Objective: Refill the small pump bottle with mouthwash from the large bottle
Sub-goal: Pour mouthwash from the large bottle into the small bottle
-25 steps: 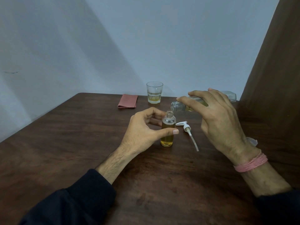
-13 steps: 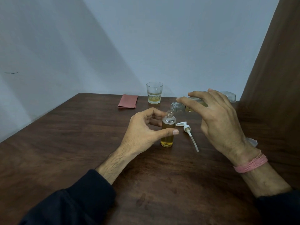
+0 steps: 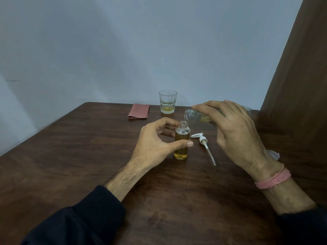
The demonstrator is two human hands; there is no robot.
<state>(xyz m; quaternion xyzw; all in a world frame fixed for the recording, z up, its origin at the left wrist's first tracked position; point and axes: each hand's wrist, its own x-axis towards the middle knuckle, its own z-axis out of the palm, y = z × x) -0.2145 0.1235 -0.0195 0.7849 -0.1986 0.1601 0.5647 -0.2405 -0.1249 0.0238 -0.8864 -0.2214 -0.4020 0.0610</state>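
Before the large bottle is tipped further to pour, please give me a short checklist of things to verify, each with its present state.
1. Small pump bottle open, pump off: ok; the pump head lies on the table beside it.
2. Small bottle upright and steadied: ok; the left hand has thumb and fingers around it.
3. Large bottle uncapped and held: ok; the right hand holds it nearly level.
4. Large bottle's mouth directly above the small neck: not ok; it sits up and to the right.
5. Room left in the small bottle: ok, but little; liquid reaches near the shoulder.
6. Liquid flowing now: cannot tell.
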